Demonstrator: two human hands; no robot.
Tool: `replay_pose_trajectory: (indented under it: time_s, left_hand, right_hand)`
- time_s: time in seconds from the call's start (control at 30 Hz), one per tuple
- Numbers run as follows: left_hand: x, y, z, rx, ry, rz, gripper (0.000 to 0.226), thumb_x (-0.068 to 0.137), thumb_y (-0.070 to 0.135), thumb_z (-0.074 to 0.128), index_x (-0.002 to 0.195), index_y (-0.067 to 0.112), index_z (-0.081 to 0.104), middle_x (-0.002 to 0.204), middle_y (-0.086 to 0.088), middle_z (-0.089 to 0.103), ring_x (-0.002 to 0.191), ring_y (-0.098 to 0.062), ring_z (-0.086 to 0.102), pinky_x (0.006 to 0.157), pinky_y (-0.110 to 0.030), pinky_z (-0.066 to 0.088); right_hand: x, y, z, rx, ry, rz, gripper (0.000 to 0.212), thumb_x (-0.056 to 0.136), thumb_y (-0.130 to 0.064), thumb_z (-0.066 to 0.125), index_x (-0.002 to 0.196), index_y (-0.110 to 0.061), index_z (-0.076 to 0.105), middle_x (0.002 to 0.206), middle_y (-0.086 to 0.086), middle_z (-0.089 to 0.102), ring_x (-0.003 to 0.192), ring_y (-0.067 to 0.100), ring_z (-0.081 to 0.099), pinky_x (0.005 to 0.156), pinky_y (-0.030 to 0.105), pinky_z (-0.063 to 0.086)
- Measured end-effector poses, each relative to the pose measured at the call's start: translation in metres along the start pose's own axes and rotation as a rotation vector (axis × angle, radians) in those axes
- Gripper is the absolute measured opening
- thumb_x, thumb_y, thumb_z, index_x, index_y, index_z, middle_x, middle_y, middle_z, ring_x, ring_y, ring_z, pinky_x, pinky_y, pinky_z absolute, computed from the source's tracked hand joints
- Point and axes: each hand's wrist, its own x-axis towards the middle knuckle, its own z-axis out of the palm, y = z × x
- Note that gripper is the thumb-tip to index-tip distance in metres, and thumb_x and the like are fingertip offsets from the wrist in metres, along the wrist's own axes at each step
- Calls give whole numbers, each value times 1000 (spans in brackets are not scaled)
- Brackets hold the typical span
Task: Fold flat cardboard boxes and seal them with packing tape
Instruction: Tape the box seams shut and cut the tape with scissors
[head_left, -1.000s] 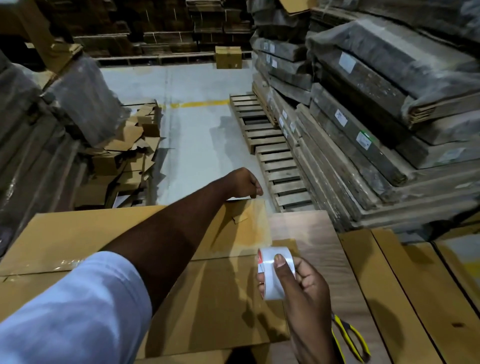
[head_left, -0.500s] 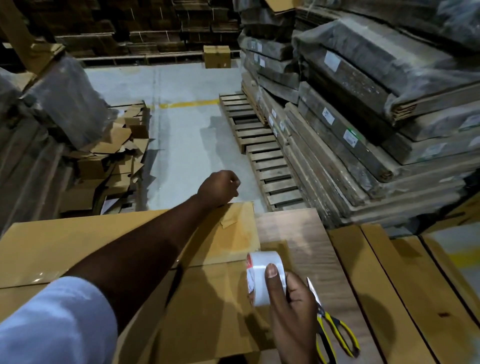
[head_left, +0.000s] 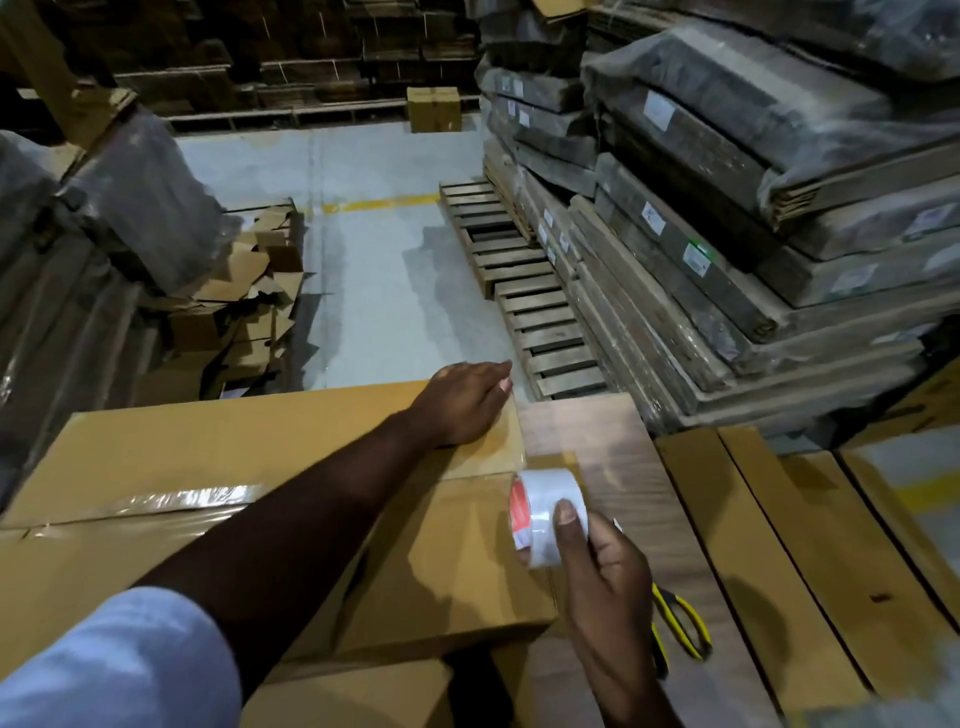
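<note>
- The left hand (head_left: 462, 402) lies flat, fingers straight, pressing the far right corner of the long brown cardboard box (head_left: 260, 457) on the wood-grain table (head_left: 618, 467).
- The right hand (head_left: 605, 571) has its grip curled round a white roll of packing tape (head_left: 543, 514), thumb on top, just beside the box's right end.
- Yellow-handled scissors (head_left: 680, 623) lie on the table near the right hand.
</note>
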Motion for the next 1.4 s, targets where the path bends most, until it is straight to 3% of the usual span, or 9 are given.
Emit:
replay_pose_trajectory:
  time_s: [0.1, 0.17, 0.27, 0.4, 0.57, 0.77, 0.97, 1.2, 1.4]
  left_hand:
    - [-1, 2, -2, 6, -7, 7, 57, 111, 43, 28, 156, 13, 44, 157, -8, 50, 143, -29, 46, 118, -37, 28]
    - [-2, 5, -4, 11, -2, 10, 53, 113, 39, 31, 157, 12, 43, 158, -8, 48, 144, -28, 44, 118, -36, 26]
    - [-1, 5, -6, 15, -10, 8, 52, 113, 38, 31, 158, 12, 42, 160, -8, 47, 147, -26, 42, 121, -37, 23]
    - [-1, 6, -5, 10, -29, 10, 51, 113, 36, 32, 158, 12, 41, 160, -9, 46, 147, -26, 41, 122, -38, 24]
    - [-3, 6, -4, 17, -18, 14, 51, 113, 35, 34, 158, 12, 41, 161, -9, 45, 148, -26, 40, 121, -36, 24]
    - [-1, 1, 0, 76, -41, 14, 61, 110, 48, 27, 162, 14, 32, 166, -8, 37, 151, -29, 36, 123, -41, 25]
    - [-47, 34, 9, 262, -192, 132, 76, 108, 59, 13, 166, 13, -2, 174, -9, -8, 160, -23, -9, 129, -46, -3]
    - [-188, 69, 32, 218, -217, 625, 57, 114, 41, 27, 166, 19, 20, 174, 2, 12, 160, -13, -2, 130, -37, 2]
    - [-170, 70, 30, 210, -189, 298, 73, 108, 65, 17, 167, 25, -1, 174, 4, -9, 158, -12, -16, 129, -35, -6]
  right_hand:
    - [-19, -4, -10, 14, -9, 42, 32, 102, -36, 66, 75, -20, 72, 67, 7, 67, 65, 7, 59, 59, 23, 44]
    - [-34, -1, -16, 76, -8, 79, 22, 102, -10, 67, 82, -12, 75, 72, 5, 74, 68, 8, 65, 62, 20, 50]
    - [-55, -1, -19, 123, 4, 123, 15, 97, 2, 65, 88, -5, 75, 66, 1, 73, 58, 3, 64, 56, 13, 49]
    - [-78, 10, -22, 197, 73, 148, 17, 98, -17, 72, 88, -4, 77, 76, 19, 75, 67, 23, 72, 61, 28, 56]
    - [-91, 38, -22, 48, 33, 208, 55, 84, -64, 67, 97, -11, 77, 74, 18, 74, 74, 45, 73, 69, 59, 61]
    - [-97, 51, -11, -59, 89, 135, 78, 83, -85, 58, 84, -7, 69, 66, 14, 66, 66, 39, 67, 61, 55, 56]
    - [-99, 58, -9, -16, 89, 174, 66, 91, -72, 62, 92, -7, 71, 73, 22, 68, 70, 48, 67, 65, 64, 56]
    - [-104, 70, -8, -37, 143, 107, 57, 90, -68, 58, 94, -13, 74, 75, 3, 75, 68, 21, 69, 65, 41, 57]
    - [-106, 67, -8, -28, 10, 84, 32, 96, -54, 68, 105, -23, 69, 84, 4, 76, 68, 25, 77, 70, 60, 61]
